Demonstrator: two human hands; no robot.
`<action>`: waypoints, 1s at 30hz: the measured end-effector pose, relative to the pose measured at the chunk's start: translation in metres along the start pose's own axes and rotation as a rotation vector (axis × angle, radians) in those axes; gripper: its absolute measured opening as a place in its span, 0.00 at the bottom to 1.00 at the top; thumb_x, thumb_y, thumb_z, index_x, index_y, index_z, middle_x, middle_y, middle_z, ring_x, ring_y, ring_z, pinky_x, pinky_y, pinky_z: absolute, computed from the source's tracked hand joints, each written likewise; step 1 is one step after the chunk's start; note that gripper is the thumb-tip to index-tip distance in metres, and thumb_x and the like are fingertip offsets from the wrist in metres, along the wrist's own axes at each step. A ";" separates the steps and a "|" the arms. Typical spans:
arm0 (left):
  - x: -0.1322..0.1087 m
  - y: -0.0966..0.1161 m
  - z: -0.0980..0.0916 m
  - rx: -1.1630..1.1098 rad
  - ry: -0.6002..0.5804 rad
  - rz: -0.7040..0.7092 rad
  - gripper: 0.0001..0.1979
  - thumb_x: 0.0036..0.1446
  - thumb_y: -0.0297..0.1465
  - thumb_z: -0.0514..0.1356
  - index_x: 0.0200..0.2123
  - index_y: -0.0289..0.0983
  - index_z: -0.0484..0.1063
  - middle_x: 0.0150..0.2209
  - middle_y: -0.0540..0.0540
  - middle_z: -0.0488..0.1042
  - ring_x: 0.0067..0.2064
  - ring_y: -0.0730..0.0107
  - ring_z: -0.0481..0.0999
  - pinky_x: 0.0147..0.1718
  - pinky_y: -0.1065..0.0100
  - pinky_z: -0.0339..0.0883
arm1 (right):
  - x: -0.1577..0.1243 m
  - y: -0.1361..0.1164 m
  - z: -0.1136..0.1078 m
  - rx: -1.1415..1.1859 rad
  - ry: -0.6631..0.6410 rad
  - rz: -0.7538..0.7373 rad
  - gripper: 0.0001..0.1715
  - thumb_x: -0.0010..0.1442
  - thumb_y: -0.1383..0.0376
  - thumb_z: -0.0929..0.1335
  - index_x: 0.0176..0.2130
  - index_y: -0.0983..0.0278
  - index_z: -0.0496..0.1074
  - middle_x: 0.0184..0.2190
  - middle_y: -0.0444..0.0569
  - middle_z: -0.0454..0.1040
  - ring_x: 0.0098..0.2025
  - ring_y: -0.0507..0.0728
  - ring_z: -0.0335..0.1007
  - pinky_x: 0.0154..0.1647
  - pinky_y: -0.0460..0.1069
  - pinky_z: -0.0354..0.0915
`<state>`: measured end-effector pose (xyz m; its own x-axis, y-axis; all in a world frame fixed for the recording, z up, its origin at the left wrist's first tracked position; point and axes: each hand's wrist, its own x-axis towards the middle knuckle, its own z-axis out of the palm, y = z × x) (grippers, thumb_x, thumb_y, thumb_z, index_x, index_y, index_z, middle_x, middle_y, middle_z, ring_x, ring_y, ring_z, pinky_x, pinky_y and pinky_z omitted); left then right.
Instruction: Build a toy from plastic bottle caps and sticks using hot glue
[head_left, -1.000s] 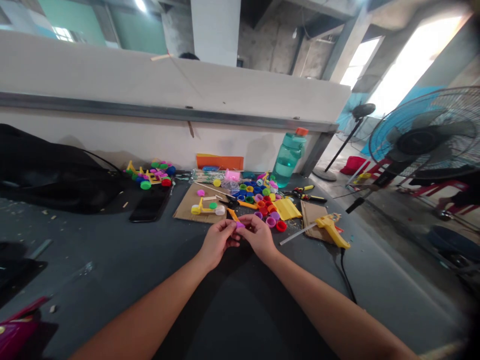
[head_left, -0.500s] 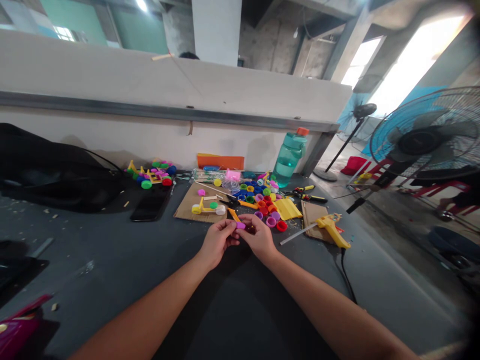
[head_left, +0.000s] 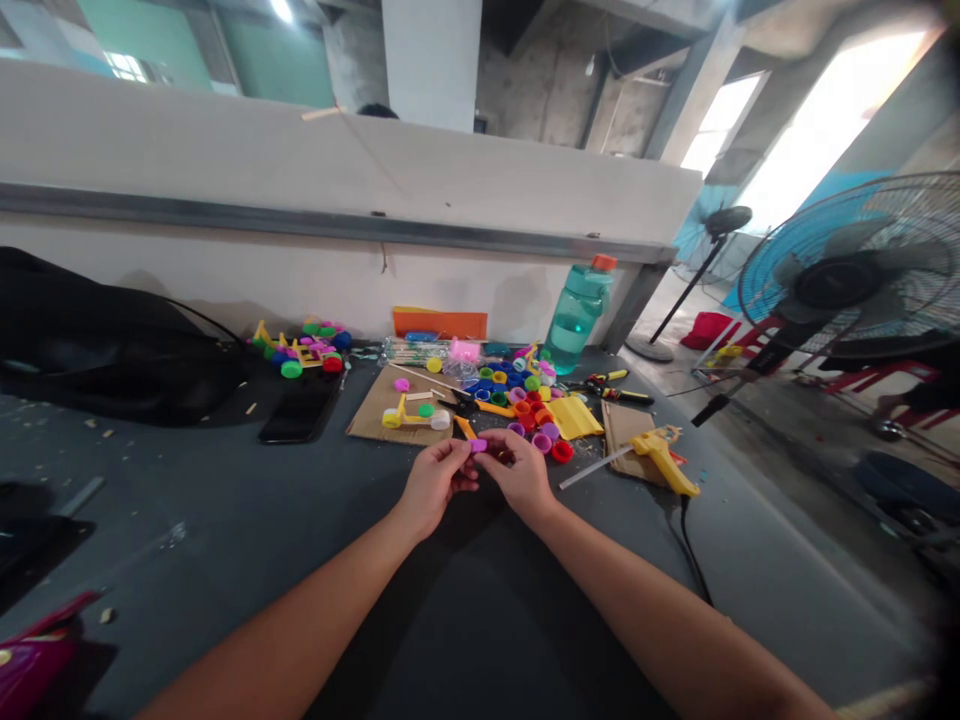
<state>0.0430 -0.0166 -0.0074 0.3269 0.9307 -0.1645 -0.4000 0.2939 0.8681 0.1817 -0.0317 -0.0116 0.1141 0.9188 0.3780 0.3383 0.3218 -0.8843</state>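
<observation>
Hands: while the left hand pinches a purple piece, the right hand grips its other side, fingers narrowed.
Purple piece: between both hands' fingertips, above the table, in from the far edge.
Just beyond: orange-handled tool, loose caps.
Far edge: teal bottle, near the right corner.
Right edge: yellow glue gun nearby, lying partly on cardboard.

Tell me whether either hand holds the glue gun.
No: the yellow glue gun lies partly on cardboard, apart from the left hand and right hand.
</observation>
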 end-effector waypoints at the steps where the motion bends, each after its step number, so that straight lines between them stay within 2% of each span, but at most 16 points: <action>1: 0.000 0.000 0.000 -0.004 0.000 0.002 0.12 0.45 0.36 0.66 0.28 0.33 0.71 0.23 0.51 0.67 0.24 0.78 0.68 0.21 0.75 0.68 | 0.000 0.000 0.000 -0.010 -0.001 -0.014 0.11 0.51 0.65 0.69 0.38 0.61 0.74 0.32 0.47 0.76 0.32 0.54 0.70 0.32 0.48 0.66; 4: 0.000 0.001 0.000 -0.014 0.007 0.026 0.12 0.46 0.37 0.65 0.30 0.33 0.72 0.23 0.52 0.67 0.24 0.78 0.68 0.21 0.75 0.68 | 0.001 0.001 -0.002 -0.047 0.021 -0.045 0.09 0.52 0.63 0.69 0.37 0.61 0.75 0.32 0.47 0.76 0.31 0.54 0.70 0.32 0.48 0.65; 8: -0.001 0.004 0.002 -0.026 0.045 0.053 0.15 0.46 0.36 0.65 0.37 0.36 0.72 0.27 0.50 0.70 0.26 0.76 0.70 0.21 0.73 0.69 | 0.002 0.000 -0.003 -0.069 0.039 -0.028 0.09 0.54 0.59 0.68 0.32 0.61 0.75 0.29 0.47 0.75 0.30 0.54 0.68 0.31 0.48 0.64; 14: -0.002 0.002 0.001 0.086 0.008 0.068 0.12 0.45 0.37 0.65 0.30 0.34 0.74 0.27 0.49 0.70 0.29 0.73 0.70 0.23 0.74 0.68 | 0.002 -0.001 -0.003 -0.056 -0.009 0.007 0.13 0.56 0.56 0.66 0.27 0.61 0.74 0.23 0.45 0.72 0.26 0.53 0.66 0.27 0.47 0.61; 16: -0.001 0.001 0.000 0.084 0.029 0.067 0.12 0.44 0.37 0.66 0.30 0.34 0.74 0.25 0.49 0.69 0.28 0.74 0.70 0.23 0.74 0.67 | 0.001 0.000 -0.003 -0.035 -0.017 0.009 0.12 0.57 0.57 0.65 0.30 0.61 0.74 0.25 0.45 0.72 0.27 0.53 0.67 0.28 0.47 0.62; 18: 0.000 0.000 -0.001 0.061 0.046 0.065 0.12 0.44 0.37 0.66 0.29 0.34 0.74 0.24 0.50 0.69 0.27 0.75 0.69 0.22 0.75 0.67 | 0.001 0.000 -0.002 -0.001 -0.020 0.014 0.12 0.55 0.58 0.67 0.37 0.61 0.73 0.29 0.46 0.73 0.31 0.54 0.68 0.30 0.47 0.63; 20: 0.000 -0.001 -0.001 0.047 0.040 0.065 0.12 0.44 0.37 0.66 0.27 0.34 0.73 0.23 0.51 0.69 0.26 0.76 0.68 0.22 0.75 0.67 | 0.001 0.000 -0.002 -0.001 -0.038 -0.011 0.16 0.52 0.60 0.69 0.43 0.60 0.71 0.34 0.47 0.73 0.34 0.55 0.69 0.31 0.47 0.64; 25: 0.001 0.000 -0.001 0.012 0.026 0.039 0.12 0.45 0.37 0.66 0.27 0.33 0.73 0.23 0.51 0.69 0.24 0.76 0.68 0.21 0.74 0.67 | 0.001 -0.003 -0.005 -0.100 -0.079 -0.135 0.08 0.54 0.64 0.69 0.37 0.58 0.75 0.37 0.49 0.73 0.38 0.56 0.68 0.33 0.49 0.65; 30: 0.001 0.001 -0.001 -0.008 0.018 0.015 0.12 0.45 0.37 0.66 0.27 0.33 0.73 0.24 0.50 0.70 0.25 0.76 0.69 0.21 0.74 0.67 | 0.002 -0.003 -0.006 -0.109 -0.046 -0.136 0.09 0.54 0.64 0.68 0.38 0.58 0.75 0.36 0.49 0.73 0.38 0.57 0.67 0.33 0.49 0.65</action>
<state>0.0420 -0.0151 -0.0069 0.3052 0.9388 -0.1597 -0.4118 0.2813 0.8668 0.1867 -0.0323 -0.0066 0.0186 0.8789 0.4767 0.4472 0.4191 -0.7902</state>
